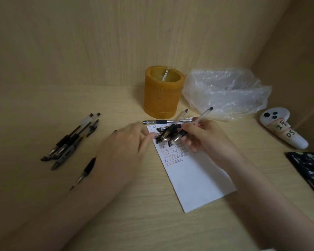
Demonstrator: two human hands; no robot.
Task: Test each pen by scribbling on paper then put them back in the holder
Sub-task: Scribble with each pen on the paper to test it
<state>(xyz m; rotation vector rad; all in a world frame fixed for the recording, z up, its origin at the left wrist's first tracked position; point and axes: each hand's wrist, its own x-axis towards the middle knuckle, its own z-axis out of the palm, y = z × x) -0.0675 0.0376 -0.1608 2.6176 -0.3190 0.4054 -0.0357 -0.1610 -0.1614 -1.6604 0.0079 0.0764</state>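
Reading "DS", controller label (290, 134), right hand (205, 136) gripping pens (170, 134)

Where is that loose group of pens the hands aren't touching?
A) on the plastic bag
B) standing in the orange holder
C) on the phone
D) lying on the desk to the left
D: the group of pens lies flat on the wooden desk, well left of the orange holder.
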